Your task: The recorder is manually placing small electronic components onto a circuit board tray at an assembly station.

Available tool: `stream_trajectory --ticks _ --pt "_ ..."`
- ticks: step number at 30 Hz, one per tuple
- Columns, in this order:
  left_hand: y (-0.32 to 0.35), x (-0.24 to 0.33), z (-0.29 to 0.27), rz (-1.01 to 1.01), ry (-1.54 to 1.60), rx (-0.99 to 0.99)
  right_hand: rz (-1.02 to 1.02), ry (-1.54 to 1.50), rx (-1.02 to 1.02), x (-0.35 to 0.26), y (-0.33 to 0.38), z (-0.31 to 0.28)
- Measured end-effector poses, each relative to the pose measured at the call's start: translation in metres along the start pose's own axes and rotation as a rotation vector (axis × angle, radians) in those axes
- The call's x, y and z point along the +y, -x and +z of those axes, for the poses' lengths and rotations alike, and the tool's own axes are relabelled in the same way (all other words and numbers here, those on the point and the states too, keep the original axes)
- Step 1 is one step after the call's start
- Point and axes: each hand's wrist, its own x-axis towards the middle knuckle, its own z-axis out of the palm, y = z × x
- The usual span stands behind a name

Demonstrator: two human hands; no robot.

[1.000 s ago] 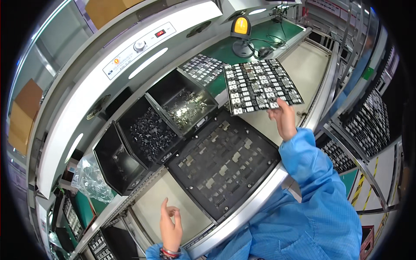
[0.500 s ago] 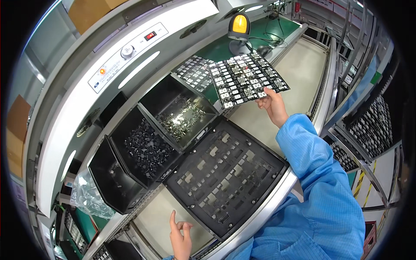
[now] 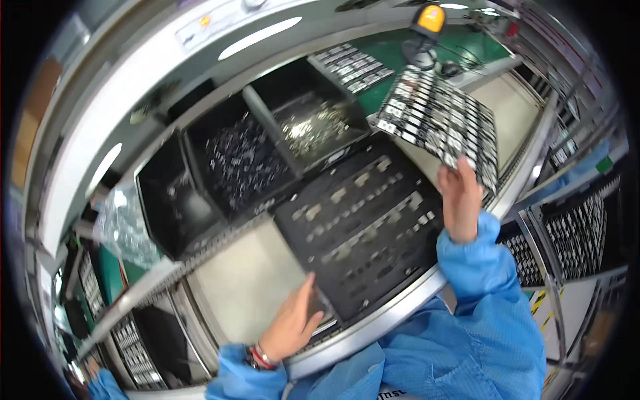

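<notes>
from my remote view, i see the right hand point(image 3: 460, 207) with fingers pinching the board point(image 3: 440, 120) by its near edge, likely sparing its parts, aloft beyond the black tray point(image 3: 400, 268); the left hand point(image 3: 288, 327), loose and empty, is just beside that tray.

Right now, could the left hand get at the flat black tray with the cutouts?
Probably yes: the left hand looks empty and is right by the near-left edge of the flat black tray, with nothing visible between them. Blur hides whether they already touch.
</notes>
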Motion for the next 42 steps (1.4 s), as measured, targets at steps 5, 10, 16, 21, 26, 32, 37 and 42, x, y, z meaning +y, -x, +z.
stream_trajectory --ticks 5,10,16,21,26,32,37,42 --pt "-0.043 0.041 -0.007 0.079 0.141 0.054 -0.203 0.007 -0.122 0.014 0.123 0.006" --pt "-0.046 0.064 0.017 0.111 1.33 -0.052 -0.405 0.79 -0.73 0.011 0.151 -0.051" --pt "-0.044 0.05 0.012 0.198 1.638 0.075 0.102 0.873 -0.42 -0.048 0.15 -0.06" --pt "-0.045 0.035 0.015 -0.155 1.715 -0.037 0.517 -0.166 -0.145 -0.069 0.076 -0.063" --pt "-0.048 0.017 0.008 -0.144 1.636 0.022 0.405 -0.087 -0.306 -0.052 0.048 -0.094" --pt "-0.029 -0.003 0.005 -0.046 0.898 0.51 0.333 0.257 -0.336 -0.043 0.031 -0.068" --pt "-0.006 -0.009 -0.003 0.074 0.45 0.668 0.36 0.348 -0.307 -0.026 0.01 -0.069" --pt "-0.008 -0.004 0.003 0.03 0.436 0.629 0.356 0.374 -0.343 -0.014 0.011 -0.059"
